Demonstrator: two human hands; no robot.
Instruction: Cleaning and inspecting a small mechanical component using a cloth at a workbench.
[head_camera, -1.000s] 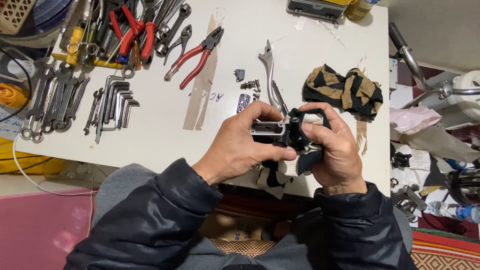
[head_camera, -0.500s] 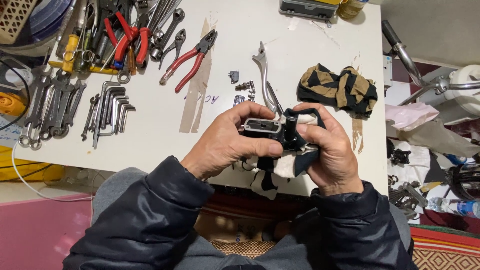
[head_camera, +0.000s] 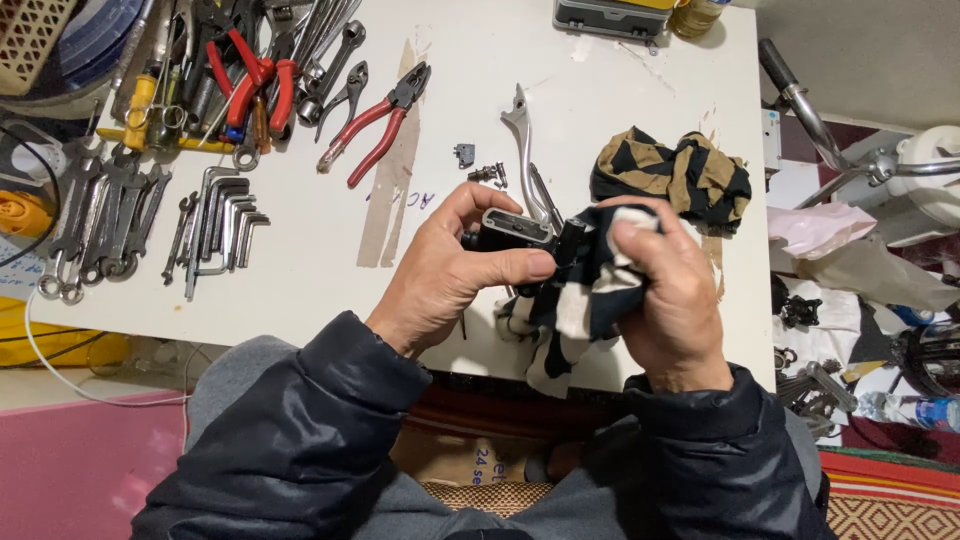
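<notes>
My left hand (head_camera: 455, 270) grips a small black metal part (head_camera: 512, 232) with a rectangular top, held just above the near edge of the white table (head_camera: 330, 290). My right hand (head_camera: 670, 300) holds a black-and-white cloth (head_camera: 590, 290) pressed over the right end of that part, and the cloth hangs down below the hands. A silver lever (head_camera: 522, 135) lies on the table just behind the part, with small screws (head_camera: 488, 175) and a little grey bracket (head_camera: 464, 154) to its left.
Red-handled pliers (head_camera: 375, 125), a row of hex keys (head_camera: 222, 220) and spanners (head_camera: 100, 215) lie at the left. A crumpled black-and-tan rag (head_camera: 670, 170) sits at the right. A grey case (head_camera: 612, 15) stands at the far edge. Motorcycle handlebar (head_camera: 800, 100) and parts beside the table.
My right hand has brought the cloth up over the part's right end, covering the black knob that showed before. The hands have shifted slightly toward the table's far side.
</notes>
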